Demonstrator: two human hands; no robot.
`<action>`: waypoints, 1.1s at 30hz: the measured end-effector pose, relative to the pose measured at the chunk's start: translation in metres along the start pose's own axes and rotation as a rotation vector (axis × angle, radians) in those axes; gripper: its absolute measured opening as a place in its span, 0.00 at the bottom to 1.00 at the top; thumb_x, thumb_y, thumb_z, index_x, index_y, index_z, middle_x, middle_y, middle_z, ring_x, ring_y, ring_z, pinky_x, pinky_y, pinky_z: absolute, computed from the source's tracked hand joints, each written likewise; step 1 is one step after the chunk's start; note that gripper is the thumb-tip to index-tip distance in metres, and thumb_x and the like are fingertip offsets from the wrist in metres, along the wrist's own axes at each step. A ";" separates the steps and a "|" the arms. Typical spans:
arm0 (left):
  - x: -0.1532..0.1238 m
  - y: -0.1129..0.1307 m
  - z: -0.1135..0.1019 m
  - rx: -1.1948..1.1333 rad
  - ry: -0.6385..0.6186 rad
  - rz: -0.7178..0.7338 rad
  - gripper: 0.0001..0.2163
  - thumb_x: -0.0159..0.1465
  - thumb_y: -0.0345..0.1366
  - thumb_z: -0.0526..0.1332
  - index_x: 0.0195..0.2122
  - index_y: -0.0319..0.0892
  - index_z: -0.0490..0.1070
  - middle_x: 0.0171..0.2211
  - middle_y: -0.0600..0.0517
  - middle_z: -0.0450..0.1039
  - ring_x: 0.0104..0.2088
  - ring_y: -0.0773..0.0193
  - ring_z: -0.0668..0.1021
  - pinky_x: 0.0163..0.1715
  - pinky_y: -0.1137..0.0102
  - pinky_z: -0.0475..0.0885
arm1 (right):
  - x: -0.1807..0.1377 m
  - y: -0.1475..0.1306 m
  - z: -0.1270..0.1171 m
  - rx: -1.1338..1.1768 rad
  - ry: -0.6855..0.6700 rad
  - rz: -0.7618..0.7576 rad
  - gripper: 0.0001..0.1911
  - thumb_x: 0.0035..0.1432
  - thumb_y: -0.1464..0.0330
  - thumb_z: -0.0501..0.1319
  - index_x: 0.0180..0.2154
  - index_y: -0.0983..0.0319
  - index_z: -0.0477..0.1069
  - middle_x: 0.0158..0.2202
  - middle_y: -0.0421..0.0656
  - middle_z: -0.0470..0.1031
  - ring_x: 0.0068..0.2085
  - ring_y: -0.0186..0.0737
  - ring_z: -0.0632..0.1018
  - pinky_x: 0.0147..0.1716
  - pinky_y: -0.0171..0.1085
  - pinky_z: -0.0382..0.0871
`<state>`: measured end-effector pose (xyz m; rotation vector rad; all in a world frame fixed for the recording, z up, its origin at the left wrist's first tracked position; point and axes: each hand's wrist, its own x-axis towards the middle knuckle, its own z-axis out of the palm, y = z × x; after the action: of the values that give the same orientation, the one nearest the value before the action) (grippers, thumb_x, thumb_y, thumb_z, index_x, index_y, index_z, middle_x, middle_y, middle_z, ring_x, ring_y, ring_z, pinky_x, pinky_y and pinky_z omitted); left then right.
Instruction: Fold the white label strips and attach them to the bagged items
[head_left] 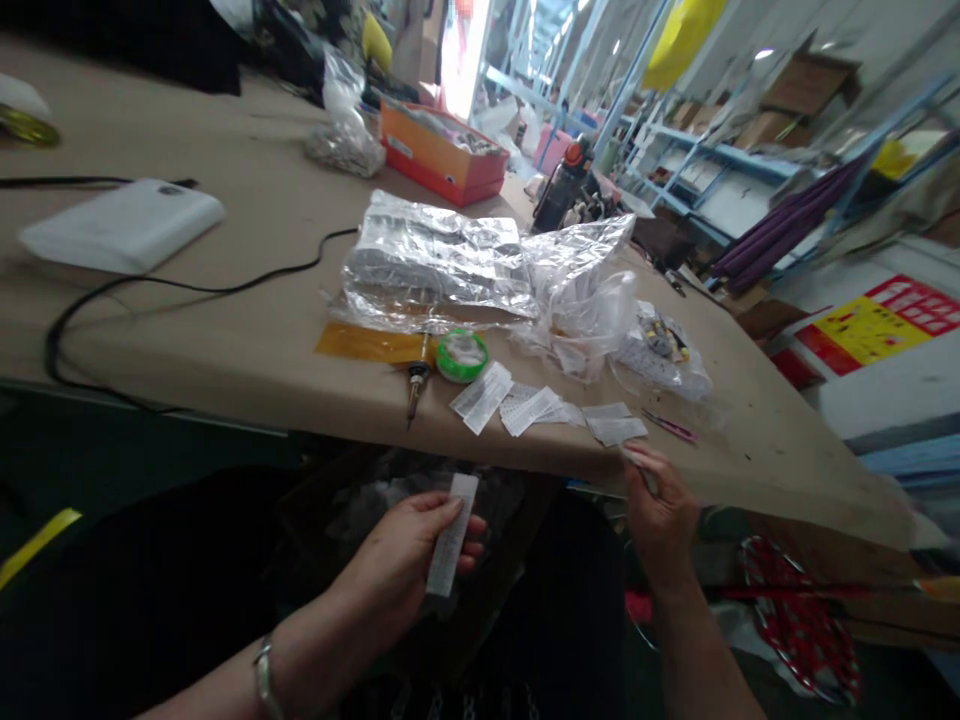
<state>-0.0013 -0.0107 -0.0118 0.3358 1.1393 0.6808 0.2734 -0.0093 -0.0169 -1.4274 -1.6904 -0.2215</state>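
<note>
Below the table edge, my left hand (420, 550) grips a narrow white paper strip (454, 540) with fine print, the thumb pressed on its face. My right hand (661, 505) is at the table's front edge, fingers pinched together; something pale shows at the fingertips, too unclear to name. Just beyond it lie a pair of white printed strips (615, 424) and pink-handled tweezers (670, 426). More overlapping strips (534, 408) spread to the left, beside a green-rimmed round tin (462, 356). A soldering iron (417, 378) rests with its tip toward the front edge.
Behind are a crumpled silver foil packet (442, 255), clear plastic bags (585, 310), an orange box (442, 155) and a dark bottle (561, 188). A black cable (247, 285) runs left past a white case (124, 225). Amber film (367, 344) lies under the iron.
</note>
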 end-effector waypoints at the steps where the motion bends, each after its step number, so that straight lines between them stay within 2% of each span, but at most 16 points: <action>1: -0.001 -0.001 0.001 -0.012 -0.018 0.000 0.05 0.58 0.32 0.60 0.33 0.35 0.69 0.26 0.46 0.75 0.22 0.66 0.76 0.22 0.72 0.72 | -0.002 -0.018 0.005 0.083 -0.008 0.001 0.07 0.57 0.73 0.58 0.38 0.60 0.71 0.40 0.45 0.75 0.45 0.43 0.76 0.48 0.48 0.68; 3: 0.000 -0.002 0.003 -0.049 -0.060 0.009 0.05 0.57 0.32 0.60 0.33 0.34 0.70 0.26 0.46 0.76 0.23 0.65 0.77 0.23 0.71 0.72 | -0.007 -0.056 0.019 0.259 -0.100 -0.134 0.10 0.56 0.76 0.58 0.39 0.58 0.70 0.42 0.45 0.75 0.48 0.45 0.74 0.48 0.50 0.68; 5: 0.001 -0.004 0.003 -0.122 -0.114 0.048 0.05 0.56 0.30 0.60 0.33 0.34 0.71 0.26 0.47 0.76 0.22 0.65 0.76 0.23 0.72 0.71 | -0.014 -0.086 0.036 0.318 -0.233 -0.319 0.12 0.55 0.76 0.60 0.40 0.57 0.70 0.42 0.44 0.75 0.51 0.46 0.73 0.50 0.51 0.67; 8: 0.001 -0.004 0.000 -0.241 -0.170 0.123 0.06 0.51 0.25 0.61 0.31 0.33 0.73 0.25 0.48 0.76 0.22 0.68 0.75 0.22 0.75 0.68 | -0.022 -0.109 0.059 0.296 -0.358 -0.497 0.11 0.56 0.76 0.59 0.40 0.59 0.71 0.41 0.45 0.77 0.52 0.45 0.72 0.52 0.50 0.65; 12: 0.002 -0.002 -0.004 -0.350 -0.137 0.132 0.06 0.49 0.22 0.60 0.28 0.34 0.74 0.24 0.48 0.76 0.22 0.69 0.75 0.23 0.76 0.67 | -0.024 -0.108 0.071 0.283 -0.438 -0.561 0.09 0.58 0.75 0.57 0.40 0.61 0.71 0.43 0.46 0.77 0.52 0.43 0.72 0.54 0.48 0.63; 21: 0.009 -0.007 -0.009 -0.455 -0.087 0.123 0.03 0.50 0.23 0.62 0.26 0.35 0.72 0.23 0.50 0.74 0.22 0.70 0.74 0.22 0.76 0.67 | -0.019 -0.107 0.067 0.283 -0.541 -0.644 0.08 0.59 0.75 0.56 0.38 0.62 0.72 0.42 0.45 0.77 0.54 0.41 0.71 0.55 0.45 0.63; 26: 0.005 -0.006 -0.008 -0.472 -0.120 0.128 0.03 0.51 0.22 0.62 0.25 0.34 0.72 0.22 0.51 0.73 0.21 0.71 0.74 0.21 0.78 0.66 | -0.020 -0.108 0.065 0.251 -0.576 -0.658 0.09 0.61 0.75 0.54 0.39 0.62 0.72 0.43 0.44 0.77 0.54 0.42 0.70 0.55 0.45 0.62; 28: 0.003 -0.006 -0.007 -0.483 -0.135 0.140 0.01 0.53 0.26 0.62 0.25 0.34 0.73 0.23 0.50 0.74 0.22 0.71 0.74 0.21 0.78 0.66 | -0.020 -0.108 0.064 0.242 -0.582 -0.655 0.09 0.61 0.75 0.54 0.38 0.62 0.72 0.43 0.44 0.77 0.54 0.42 0.71 0.55 0.46 0.62; 30: 0.001 -0.006 -0.006 -0.480 -0.155 0.145 0.03 0.54 0.29 0.63 0.26 0.34 0.73 0.23 0.50 0.74 0.22 0.72 0.74 0.21 0.79 0.66 | -0.020 -0.109 0.064 0.239 -0.581 -0.654 0.09 0.60 0.75 0.55 0.38 0.62 0.72 0.43 0.44 0.77 0.54 0.43 0.71 0.55 0.46 0.62; 33: 0.000 -0.007 -0.006 -0.434 -0.159 0.125 0.01 0.54 0.26 0.62 0.27 0.34 0.72 0.22 0.52 0.72 0.20 0.73 0.73 0.19 0.80 0.65 | -0.018 -0.110 0.063 0.260 -0.585 -0.655 0.09 0.59 0.76 0.56 0.40 0.62 0.71 0.43 0.44 0.77 0.54 0.42 0.71 0.55 0.46 0.62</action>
<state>-0.0045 -0.0168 -0.0178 0.0887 0.7981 0.9714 0.1456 -0.0180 -0.0243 -0.7358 -2.5323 0.0762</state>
